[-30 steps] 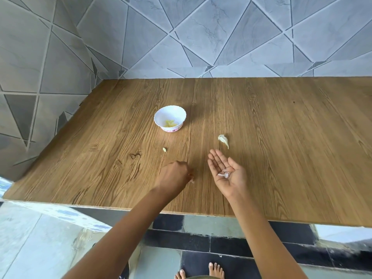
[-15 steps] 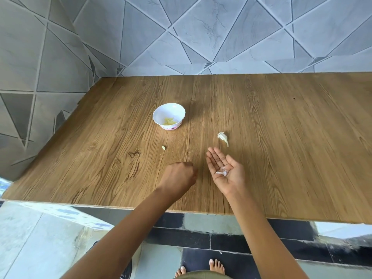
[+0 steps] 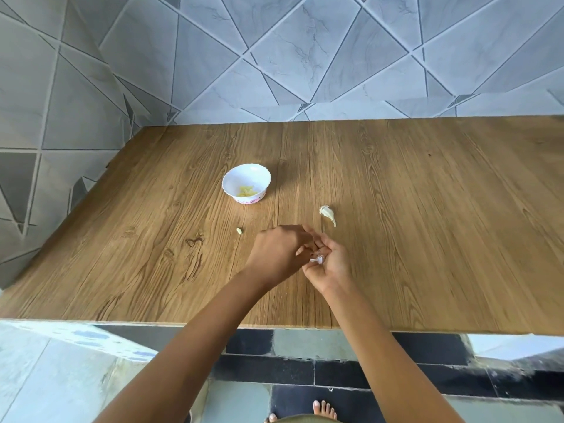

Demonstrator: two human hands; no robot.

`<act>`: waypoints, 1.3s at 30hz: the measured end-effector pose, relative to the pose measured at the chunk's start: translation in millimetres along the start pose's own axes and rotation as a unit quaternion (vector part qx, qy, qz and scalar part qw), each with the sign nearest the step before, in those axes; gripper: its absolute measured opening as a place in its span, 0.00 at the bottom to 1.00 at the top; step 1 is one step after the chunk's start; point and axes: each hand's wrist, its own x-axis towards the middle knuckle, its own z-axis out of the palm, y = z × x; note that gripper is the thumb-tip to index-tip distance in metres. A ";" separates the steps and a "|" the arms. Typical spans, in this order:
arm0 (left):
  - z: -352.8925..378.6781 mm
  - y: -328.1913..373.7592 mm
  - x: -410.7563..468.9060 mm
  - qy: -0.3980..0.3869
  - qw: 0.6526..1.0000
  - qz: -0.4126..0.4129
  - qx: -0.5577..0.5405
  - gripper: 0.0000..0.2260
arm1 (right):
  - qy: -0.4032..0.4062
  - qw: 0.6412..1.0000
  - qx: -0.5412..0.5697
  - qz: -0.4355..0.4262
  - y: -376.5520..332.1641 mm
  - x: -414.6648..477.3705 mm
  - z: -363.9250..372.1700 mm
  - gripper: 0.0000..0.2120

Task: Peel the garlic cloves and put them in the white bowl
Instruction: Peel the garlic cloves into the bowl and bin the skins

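Note:
The white bowl (image 3: 225, 181) stands on the wooden table (image 3: 427, 239) left of centre, with peeled yellowish garlic (image 3: 245, 191) inside. One unpeeled garlic clove (image 3: 327, 213) lies on the table just beyond my hands. My right hand (image 3: 332, 265) is palm up and loosely cupped, carrying white scraps of garlic skin (image 3: 316, 259). My left hand (image 3: 279, 251) is beside it, knuckles up and fingers curled. Its bunched fingertips pinch at the skin scraps in the right palm.
A tiny pale garlic bit (image 3: 239, 231) lies on the table left of my left hand. Tiled walls close off the table's far and left sides. The table's front edge (image 3: 122, 321) runs under my forearms, with my bare feet on the tiled floor below.
My left hand has lifted off the table and moved right, its fingertips now in my right palm. The right hand stayed palm up with the scraps, its fingers a little more cupped.

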 end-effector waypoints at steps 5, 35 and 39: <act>0.3 -6.6 -3.4 0.034 0.994 -0.074 -0.077 0.04 | -0.013 1.000 -0.004 0.001 -1.3 3.5 -3.8 0.18; 6.3 10.6 2.5 0.019 0.997 0.038 -0.065 0.10 | -0.006 1.000 -0.014 -0.012 -9.0 2.3 -5.0 0.23; 6.9 9.4 -2.3 0.047 0.994 -0.049 -0.084 0.05 | -0.042 0.999 -0.012 -0.001 -6.3 6.2 -5.8 0.18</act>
